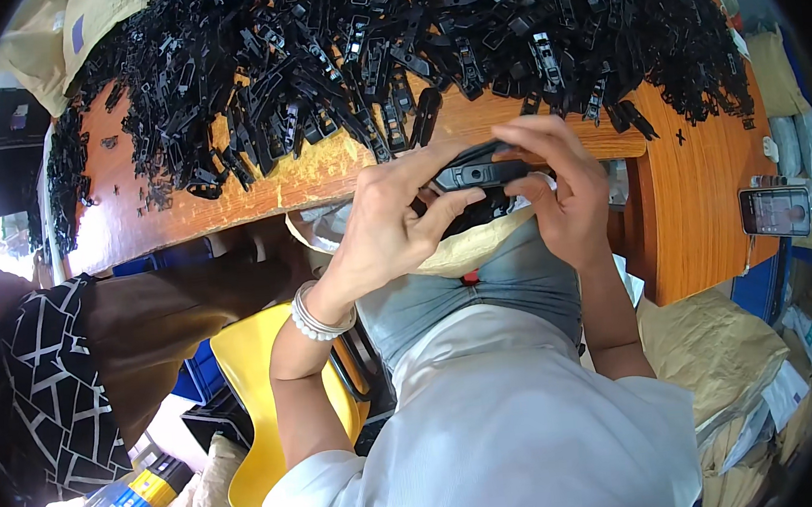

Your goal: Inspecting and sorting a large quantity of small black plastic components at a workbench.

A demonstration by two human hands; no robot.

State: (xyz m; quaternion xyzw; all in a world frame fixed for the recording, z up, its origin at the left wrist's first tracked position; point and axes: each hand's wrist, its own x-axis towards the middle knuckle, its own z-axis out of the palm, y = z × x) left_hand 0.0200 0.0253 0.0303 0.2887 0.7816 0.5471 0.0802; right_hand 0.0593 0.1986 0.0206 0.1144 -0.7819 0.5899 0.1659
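Above my lap, both of my hands meet at a long black plastic part [478, 175] with a rounded, clip-like body. My left hand [386, 219] pinches its left end between thumb and fingers. At its right end, my right hand [566, 186] curls around with thumb and fingertips closed in on it. The fingers hide both ends of the part. Just below, an open pale sack [469, 251] rests on my lap at the table edge, with black pieces showing inside its mouth. A large heap of similar black plastic parts [350, 51] covers the tabletop in front of me.
The wooden table [700, 189] has a worn front edge. At the left sits another person [60, 380] in patterned dark clothing. A yellow chair [245, 403] is beneath me. A phone [775, 211] stands at the right, above brown sacks [714, 347].
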